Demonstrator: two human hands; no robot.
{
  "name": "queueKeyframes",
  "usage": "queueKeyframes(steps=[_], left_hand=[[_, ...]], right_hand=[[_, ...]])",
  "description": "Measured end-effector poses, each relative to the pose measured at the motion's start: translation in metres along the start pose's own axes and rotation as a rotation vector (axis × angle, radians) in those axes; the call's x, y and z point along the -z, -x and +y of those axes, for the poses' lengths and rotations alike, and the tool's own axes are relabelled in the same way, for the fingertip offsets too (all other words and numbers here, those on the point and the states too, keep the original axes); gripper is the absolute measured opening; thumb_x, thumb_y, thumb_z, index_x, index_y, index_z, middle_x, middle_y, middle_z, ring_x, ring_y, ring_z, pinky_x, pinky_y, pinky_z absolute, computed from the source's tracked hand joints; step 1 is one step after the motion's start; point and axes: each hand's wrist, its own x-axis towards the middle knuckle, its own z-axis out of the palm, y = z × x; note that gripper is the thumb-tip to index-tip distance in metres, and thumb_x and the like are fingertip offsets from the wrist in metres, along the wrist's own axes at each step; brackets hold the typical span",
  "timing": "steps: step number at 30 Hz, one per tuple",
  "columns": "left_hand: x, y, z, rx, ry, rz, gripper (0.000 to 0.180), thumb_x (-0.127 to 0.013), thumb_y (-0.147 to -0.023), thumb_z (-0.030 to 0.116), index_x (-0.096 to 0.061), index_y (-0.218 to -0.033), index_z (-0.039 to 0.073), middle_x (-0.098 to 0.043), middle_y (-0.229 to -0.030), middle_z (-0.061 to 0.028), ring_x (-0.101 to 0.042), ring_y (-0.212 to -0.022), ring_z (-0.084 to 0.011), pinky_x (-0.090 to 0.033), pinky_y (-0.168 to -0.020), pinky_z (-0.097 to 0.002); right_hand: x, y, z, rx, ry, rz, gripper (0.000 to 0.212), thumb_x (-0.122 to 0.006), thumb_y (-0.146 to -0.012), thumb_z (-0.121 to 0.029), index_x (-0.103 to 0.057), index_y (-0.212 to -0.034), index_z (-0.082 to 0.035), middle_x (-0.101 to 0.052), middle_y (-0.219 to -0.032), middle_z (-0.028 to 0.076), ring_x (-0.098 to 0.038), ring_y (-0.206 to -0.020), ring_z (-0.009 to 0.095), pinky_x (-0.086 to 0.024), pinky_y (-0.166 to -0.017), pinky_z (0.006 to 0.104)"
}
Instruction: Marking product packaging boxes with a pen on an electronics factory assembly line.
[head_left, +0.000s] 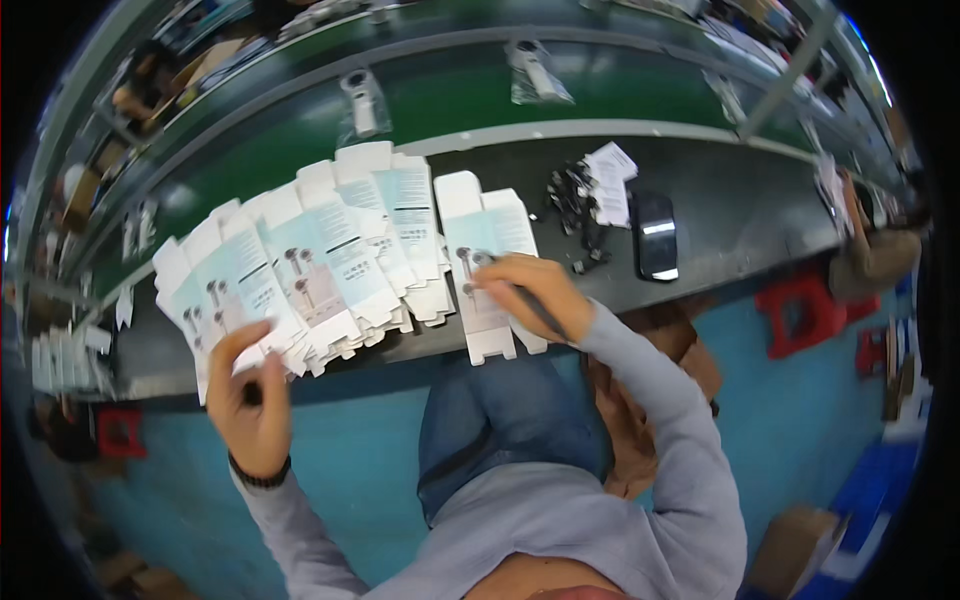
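Flattened white and pale-blue cartons printed with earphones lie in overlapping, fanned stacks on the left of the bench. My left hand is at the near edge of these stacks, thumb and forefinger apart, with nothing visible between them. Right of the stacks, one flat carton lies partly over another flat carton. My right hand is over this pair, its fingers closed round a dark, slim pen-like tool. The fingertips hide part of the printed carton.
Black cables, white paper slips and a dark phone lie to the right on the dark bench. Beyond it, bagged white devices rest on a green conveyor. Another person is at the far right, near a red stool.
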Motion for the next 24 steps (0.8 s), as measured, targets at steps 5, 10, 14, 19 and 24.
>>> queueKeyframes(steps=[5,10,14,19,24], left_hand=[[-0.076,-0.058,0.023,-0.345,0.143,-0.343,0.021,-0.058,-0.076,0.005,-0.056,-0.097,0.003,-0.061,-0.082,-0.0101,-0.058,-0.056,-0.0174,-0.044,-0.052,-0.0284],[-0.083,-0.031,0.045,-0.263,0.084,-0.536,0.018,-0.054,-0.079,0.015,-0.054,-0.095,0.008,-0.062,-0.082,-0.0107,-0.061,-0.077,-0.0272,-0.047,-0.064,-0.0349],[-0.124,-0.009,0.032,-0.238,0.099,-0.633,0.020,-0.055,-0.079,0.017,-0.054,-0.097,0.008,-0.061,-0.088,-0.0113,-0.060,-0.082,-0.0295,-0.047,-0.068,-0.0342],[-0.163,-0.021,-0.003,-0.169,0.243,-0.549,0.022,-0.058,-0.075,0.008,-0.057,-0.097,0.002,-0.060,-0.093,-0.0124,-0.059,-0.085,-0.0198,-0.048,-0.067,-0.0300],[-0.157,-0.132,-0.029,-0.163,-0.106,-0.399,0.037,-0.063,-0.073,0.015,-0.050,-0.106,0.007,-0.062,-0.087,-0.0110,-0.061,-0.072,-0.0215,-0.046,-0.061,-0.0311]], right_hand=[[0.070,0.071,-0.004,-0.295,0.192,0.100,0.017,-0.049,-0.085,-0.005,-0.058,-0.098,0.000,-0.060,-0.099,0.012,-0.057,-0.092,0.019,-0.041,-0.085,0.0285],[0.077,0.120,0.005,-0.446,0.020,0.223,0.018,-0.046,-0.089,-0.013,-0.053,-0.095,0.003,-0.059,-0.100,0.016,-0.057,-0.090,0.022,-0.042,-0.085,0.0322],[0.075,0.138,0.020,-0.520,-0.222,0.416,0.024,-0.040,-0.093,-0.017,-0.054,-0.092,0.002,-0.059,-0.094,0.014,-0.057,-0.085,0.021,-0.044,-0.080,0.0305],[0.056,0.095,0.013,-0.475,0.097,0.220,0.019,-0.046,-0.090,-0.012,-0.059,-0.087,0.001,-0.061,-0.081,0.008,-0.057,-0.077,0.013,-0.044,-0.072,0.0236],[0.080,0.026,0.045,-0.348,0.038,0.301,0.015,-0.057,-0.082,-0.006,-0.044,-0.076,-0.003,-0.056,-0.072,0.002,-0.049,-0.066,0.007,-0.041,-0.061,0.0231]])
